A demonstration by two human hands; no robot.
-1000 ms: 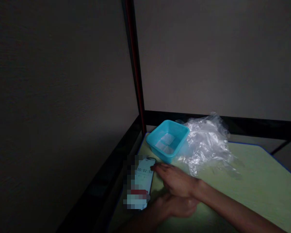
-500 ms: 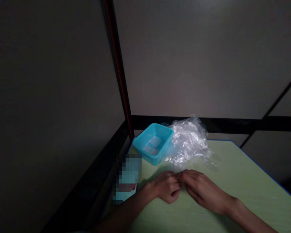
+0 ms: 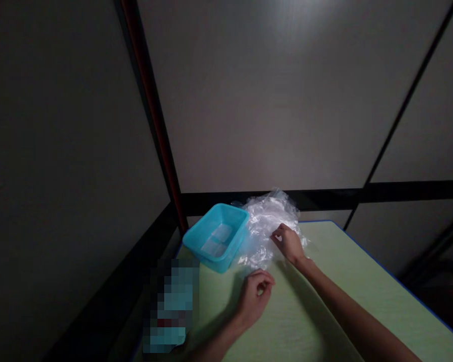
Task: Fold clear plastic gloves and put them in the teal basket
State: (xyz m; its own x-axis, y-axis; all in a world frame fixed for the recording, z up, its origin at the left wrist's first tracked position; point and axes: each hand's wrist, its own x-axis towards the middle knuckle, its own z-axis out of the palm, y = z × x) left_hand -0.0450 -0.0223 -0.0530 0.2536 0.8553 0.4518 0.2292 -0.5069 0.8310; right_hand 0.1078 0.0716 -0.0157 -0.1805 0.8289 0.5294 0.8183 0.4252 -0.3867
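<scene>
My left hand (image 3: 254,296) is over the front of the green table (image 3: 298,306), its fingertips pressed together in a pinch; anything between them is too small to make out. Farther forward and to the right, my right hand (image 3: 289,243) is at the clear crumpled plastic (image 3: 262,216), thumb and forefinger closed together. Whether the right fingers grip the plastic cannot be made out. The blue rectangular basket (image 3: 228,251) stands left of the plastic, with pale flat pieces visible at its bottom.
A blurred-out light teal item (image 3: 175,301) lies at the table's left edge, near my left forearm. Grey panels (image 3: 264,110) with dark strips rise behind the table, and a dark panel stands on the left.
My hands, together before, have come apart. The right one has moved forward to the plastic, while the left stays near the front. The view has shifted to the right.
</scene>
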